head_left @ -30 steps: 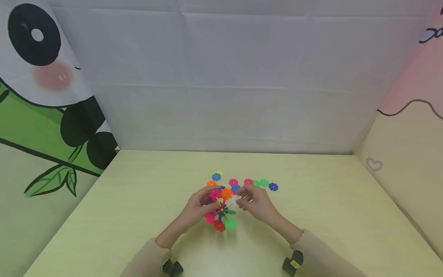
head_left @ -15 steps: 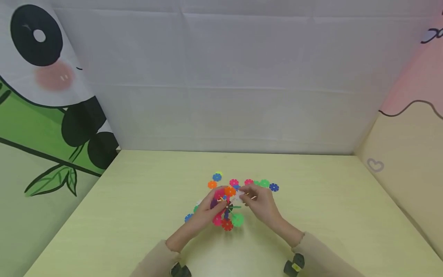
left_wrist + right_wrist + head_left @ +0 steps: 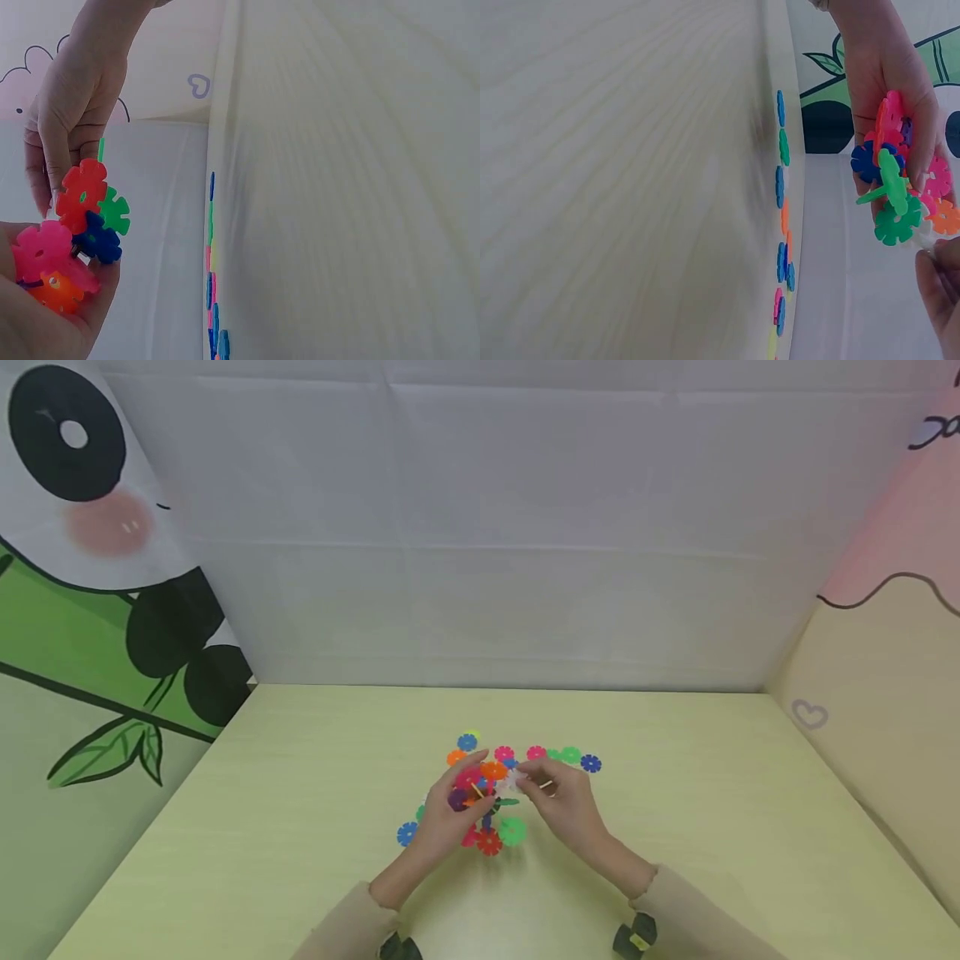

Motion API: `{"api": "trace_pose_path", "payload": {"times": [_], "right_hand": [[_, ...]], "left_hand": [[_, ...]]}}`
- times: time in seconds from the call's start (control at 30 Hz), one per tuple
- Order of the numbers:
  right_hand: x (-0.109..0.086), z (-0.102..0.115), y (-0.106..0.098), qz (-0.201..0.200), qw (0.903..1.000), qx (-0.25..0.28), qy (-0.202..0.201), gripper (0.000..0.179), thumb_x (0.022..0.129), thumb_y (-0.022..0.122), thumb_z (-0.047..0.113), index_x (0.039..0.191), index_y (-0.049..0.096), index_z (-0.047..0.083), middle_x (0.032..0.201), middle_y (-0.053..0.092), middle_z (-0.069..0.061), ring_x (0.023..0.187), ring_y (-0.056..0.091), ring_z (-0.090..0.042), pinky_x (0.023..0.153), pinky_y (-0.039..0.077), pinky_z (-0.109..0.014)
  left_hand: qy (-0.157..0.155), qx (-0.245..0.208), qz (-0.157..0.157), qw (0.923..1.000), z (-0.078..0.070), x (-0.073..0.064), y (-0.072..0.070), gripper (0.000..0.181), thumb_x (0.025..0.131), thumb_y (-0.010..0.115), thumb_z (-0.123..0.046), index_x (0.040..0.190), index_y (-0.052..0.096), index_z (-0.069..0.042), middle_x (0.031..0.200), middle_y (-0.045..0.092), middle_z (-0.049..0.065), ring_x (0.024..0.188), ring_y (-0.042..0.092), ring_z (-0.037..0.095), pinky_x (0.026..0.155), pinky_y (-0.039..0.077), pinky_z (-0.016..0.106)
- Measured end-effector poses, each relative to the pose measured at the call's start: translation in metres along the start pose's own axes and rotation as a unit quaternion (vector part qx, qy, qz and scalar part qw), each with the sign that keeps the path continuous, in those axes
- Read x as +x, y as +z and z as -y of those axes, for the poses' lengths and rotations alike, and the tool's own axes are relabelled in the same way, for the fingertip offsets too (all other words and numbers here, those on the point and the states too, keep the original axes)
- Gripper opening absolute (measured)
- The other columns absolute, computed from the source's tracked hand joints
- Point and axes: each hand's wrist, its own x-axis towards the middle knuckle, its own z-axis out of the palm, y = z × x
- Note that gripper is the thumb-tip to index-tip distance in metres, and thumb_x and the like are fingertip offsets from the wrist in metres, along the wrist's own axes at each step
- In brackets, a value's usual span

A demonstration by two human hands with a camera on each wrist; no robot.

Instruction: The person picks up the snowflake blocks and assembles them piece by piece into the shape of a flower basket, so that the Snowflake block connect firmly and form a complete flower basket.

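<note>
A cluster of interlocked plastic snowflake discs in red, pink, orange, purple, blue and green stands above the table. My left hand (image 3: 444,820) grips this snowflake-disc cluster (image 3: 490,842) from the left, thumb across its near side and fingers behind. At the cluster's upper right, my right hand (image 3: 562,795) pinches a white snowflake disc (image 3: 508,782) between thumb and index finger. The left wrist view shows the red disc (image 3: 81,196) at the cluster's outer side. Seen from the right wrist, the white disc (image 3: 924,235) lies against a green disc (image 3: 898,222), partly hidden by fingertips.
Loose snowflake discs lie flat on the pale table (image 3: 675,827) beyond the hands, among them a dark blue disc (image 3: 591,763) and an orange disc (image 3: 457,757). Beside the left wrist is a blue disc (image 3: 407,834). A white wall panel (image 3: 510,610) closes off the back.
The left hand has shifted slightly right and rotated with the cluster, uncovering the blue and green discs on its left. The right hand keeps the white disc at the cluster's upper right.
</note>
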Motion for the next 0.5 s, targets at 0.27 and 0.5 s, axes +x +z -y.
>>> {"api": "trace_pose_path", "payload": {"times": [0.27, 0.5], "right_hand": [[0.0025, 0.0008, 0.0031, -0.005, 0.9992, -0.01, -0.038, 0.014, 0.08, 0.075, -0.006, 0.093, 0.073, -0.005, 0.085, 0.076, -0.016, 0.071, 0.073, -0.023, 0.067, 0.057, -0.015], [0.0047, 0.0054, 0.0031, 0.008, 0.9999, 0.014, -0.003, 0.009, 0.08, 0.074, -0.007, 0.089, 0.073, -0.007, 0.084, 0.076, -0.019, 0.069, 0.073, -0.028, 0.065, 0.057, -0.015]], "left_hand": [[0.048, -0.003, -0.005, 0.9989, 0.0015, 0.0013, -0.0001, 0.049, 0.088, 0.066, 0.005, 0.135, 0.053, 0.001, 0.127, 0.059, 0.025, 0.064, 0.058, 0.009, 0.059, 0.049, 0.013], [0.036, -0.011, -0.023, 0.999, 0.0006, 0.0039, 0.0036, 0.047, 0.086, 0.067, 0.009, 0.131, 0.058, -0.002, 0.126, 0.061, 0.025, 0.058, 0.054, 0.009, 0.057, 0.048, 0.012]]}}
